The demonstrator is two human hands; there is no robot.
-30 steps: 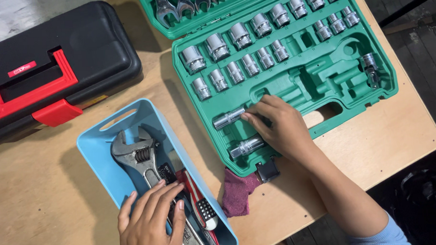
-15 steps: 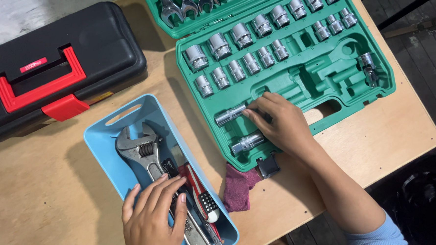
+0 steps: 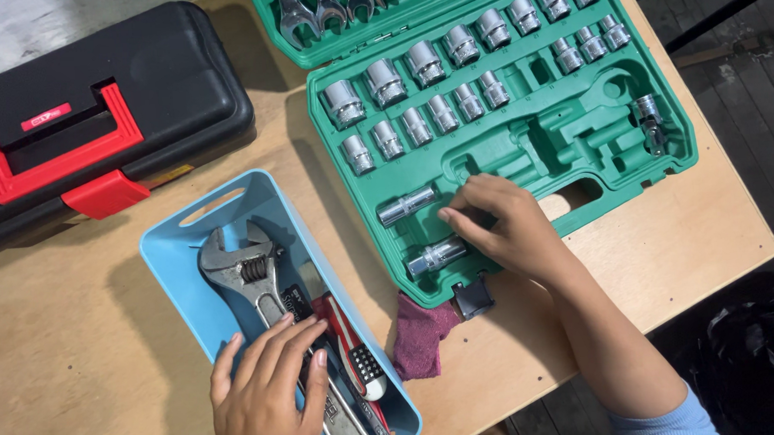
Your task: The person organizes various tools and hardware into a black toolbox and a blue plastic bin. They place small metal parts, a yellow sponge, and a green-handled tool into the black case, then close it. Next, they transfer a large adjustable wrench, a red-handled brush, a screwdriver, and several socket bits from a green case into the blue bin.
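Here, scene: a wooden table (image 3: 79,344) carried a green socket-set case (image 3: 628,159), a light blue plastic bin (image 3: 177,287) and a black toolbox (image 3: 172,88) with red handle and latch
Left hand: the left hand (image 3: 269,397) lay flat, palm down, fingers spread and apart, over the tools in the blue bin; it gripped nothing that could be seen
Under the left hand: the fingertips rested on the handle of a large adjustable wrench (image 3: 246,276), whose head pointed toward the bin's far end
Beside the wrench: a red-handled tool (image 3: 349,350) lay just right of the fingers, inside the bin
Right hand: the right hand (image 3: 509,225) rested in the lower part of the socket-set case, fingers curled together and pointing left; whether they pinched anything could not be told
Near the right fingertips: a long deep socket (image 3: 406,206) lay just left of them, apart from the hand; a second deep socket (image 3: 437,257) sat below, close to the knuckles
Sockets: rows of chrome sockets (image 3: 418,125) stood in their slots above the hand
Cloth: a maroon rag (image 3: 418,338) lay on the table between bin and case, beside the case's black latch (image 3: 473,296)
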